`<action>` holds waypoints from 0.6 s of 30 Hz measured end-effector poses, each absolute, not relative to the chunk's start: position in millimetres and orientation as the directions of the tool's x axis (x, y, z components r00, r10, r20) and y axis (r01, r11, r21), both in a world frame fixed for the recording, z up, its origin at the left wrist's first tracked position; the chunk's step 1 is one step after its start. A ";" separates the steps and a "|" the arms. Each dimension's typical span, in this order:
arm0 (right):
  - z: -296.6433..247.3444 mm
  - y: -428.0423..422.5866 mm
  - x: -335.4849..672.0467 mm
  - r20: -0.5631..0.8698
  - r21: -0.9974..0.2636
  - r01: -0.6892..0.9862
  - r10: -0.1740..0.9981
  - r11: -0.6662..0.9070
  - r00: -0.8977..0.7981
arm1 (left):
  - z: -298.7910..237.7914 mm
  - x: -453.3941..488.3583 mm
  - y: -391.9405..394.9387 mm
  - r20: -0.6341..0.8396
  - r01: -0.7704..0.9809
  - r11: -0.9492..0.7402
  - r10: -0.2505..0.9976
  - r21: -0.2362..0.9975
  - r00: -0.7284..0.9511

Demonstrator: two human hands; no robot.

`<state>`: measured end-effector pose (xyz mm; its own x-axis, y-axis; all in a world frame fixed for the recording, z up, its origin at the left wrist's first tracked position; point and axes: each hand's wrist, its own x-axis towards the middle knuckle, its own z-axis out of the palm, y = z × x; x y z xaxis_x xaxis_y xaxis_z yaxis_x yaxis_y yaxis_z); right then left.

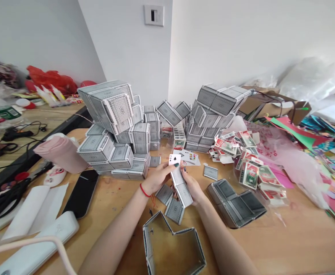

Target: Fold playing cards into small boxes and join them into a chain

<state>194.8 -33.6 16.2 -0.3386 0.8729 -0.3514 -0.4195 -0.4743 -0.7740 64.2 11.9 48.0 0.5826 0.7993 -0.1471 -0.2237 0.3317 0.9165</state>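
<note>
Both hands are raised over the middle of the table. Between the thumb and fingers of my left hand (162,177) is a playing card (174,159), the two of spades, face up. My right hand (193,187) is closed round a narrow piece made of grey-backed playing cards (181,187). The two of spades meets the upper end of this piece; whether they are joined I cannot tell. Under my hands lie loose grey-backed cards (175,211). Nearer me stands an open, notched frame of cards (174,232), between my forearms.
Stacked card blocks rise at left (110,110) and right (220,99). A similar card shell (237,204) lies right of my hands, near opened card boxes (249,173). At left are a phone (81,193), a white power bank (38,244), scissors (9,194) and a pink cup (61,152).
</note>
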 end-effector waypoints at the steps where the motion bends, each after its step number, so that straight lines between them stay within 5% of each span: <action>1: 15.5 -33.8 193.6 -0.326 -0.790 -0.415 0.883 -0.451 -0.339 | 46.8 64.9 12.7 -0.133 -0.230 0.291 0.840 0.928 0.525; 6: 16.9 -35.0 187.7 -0.065 -0.905 -0.382 0.949 -0.186 -0.310 | 50.2 64.0 15.0 0.071 -0.225 0.010 0.934 0.974 0.351; 12: 20.8 -35.0 192.7 0.082 -0.951 -0.308 0.964 0.000 -0.254 | 69.6 63.5 3.2 0.145 0.032 -0.199 0.803 0.979 0.577; 18: 31.5 -37.3 213.2 0.155 -0.931 -0.354 0.975 0.090 -0.161 | 79.1 51.3 4.0 0.337 0.526 -0.582 0.803 0.620 0.492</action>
